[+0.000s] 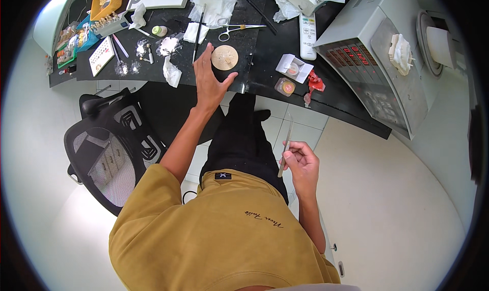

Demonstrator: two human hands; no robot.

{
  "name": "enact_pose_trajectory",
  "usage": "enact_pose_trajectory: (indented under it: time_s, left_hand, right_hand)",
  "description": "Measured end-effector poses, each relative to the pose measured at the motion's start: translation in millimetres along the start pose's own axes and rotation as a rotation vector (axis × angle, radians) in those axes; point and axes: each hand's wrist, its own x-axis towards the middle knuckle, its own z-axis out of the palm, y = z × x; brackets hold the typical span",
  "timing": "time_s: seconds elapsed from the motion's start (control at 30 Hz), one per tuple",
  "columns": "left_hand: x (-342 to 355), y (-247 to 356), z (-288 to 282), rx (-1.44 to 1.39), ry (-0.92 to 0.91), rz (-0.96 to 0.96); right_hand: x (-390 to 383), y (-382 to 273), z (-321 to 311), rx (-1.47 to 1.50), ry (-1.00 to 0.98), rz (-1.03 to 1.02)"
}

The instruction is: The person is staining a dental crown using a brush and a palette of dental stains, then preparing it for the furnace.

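Note:
My left hand [210, 85] is over the front edge of the black worktop, thumb and fingers spread apart. Beside those fingers lies a round beige disc [224, 58] with small pale bits on it; I cannot tell whether the hand touches it. A pair of slim metal tweezers [288, 143] is pinched in my right hand [302, 163], held away from the worktop with the fine tip pointing up toward it. Behind the disc are scissor-handled forceps [232, 29] and a thin black brush [199, 32].
A grey furnace [356, 62] with a red display stands at right. Near it lie a white remote [307, 36], an open small white box [294, 68] and a little jar [284, 87]. White powder piles [168, 46] and tissues [172, 72] are left. A mesh chair [109, 148] stands below the worktop.

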Motion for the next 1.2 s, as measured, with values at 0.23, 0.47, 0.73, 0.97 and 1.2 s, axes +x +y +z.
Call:
enact_pose_trajectory:
  time_s: [0.23, 0.47, 0.73, 0.97, 1.2]
  left_hand:
    - [3, -3, 1, -0.085, -0.05, -0.082]
    - [6, 0, -5, -0.088, -0.02, -0.067]
    - [38, 42, -54, -0.073, -0.091, 0.052]
    - [77, 123, -89, -0.09, -0.147, 0.206]
    - [95, 170, -83, -0.136, -0.155, 0.304]
  right_hand:
    - [6, -1, 6, -0.029, -0.017, -0.009]
    - [11, -7, 13, -0.014, -0.014, -0.03]
    - [26, -32, 26, 0.01, -0.014, -0.105]
    - [31, -67, 33, 0.063, -0.053, -0.179]
    - [26, -82, 22, 0.112, -0.019, -0.22]
